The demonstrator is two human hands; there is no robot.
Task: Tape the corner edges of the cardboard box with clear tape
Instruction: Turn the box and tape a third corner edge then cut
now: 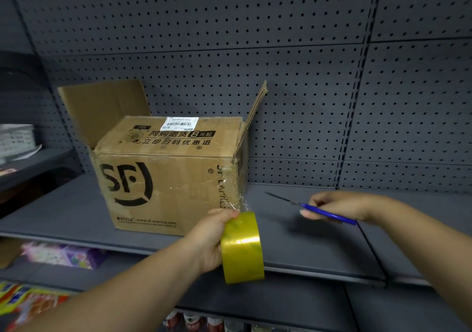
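A brown cardboard box point(163, 178) with black "SF" print stands on a grey shelf, two of its flaps raised. Clear tape point(236, 191) runs down its front right corner edge and stretches to a yellowish tape roll point(242, 247). My left hand point(212, 239) grips that roll just below the box's lower right corner. My right hand point(339, 205) holds blue-handled scissors point(309, 208) to the right of the box, blades pointing left toward the stretched tape, a short gap away from it.
The grey shelf point(319, 242) extends to the right of the box, backed by a grey pegboard wall point(255, 38). Colourful packaged goods point(63, 255) lie on lower shelves at the left. A neighbouring shelf unit point(23, 153) stands at the far left.
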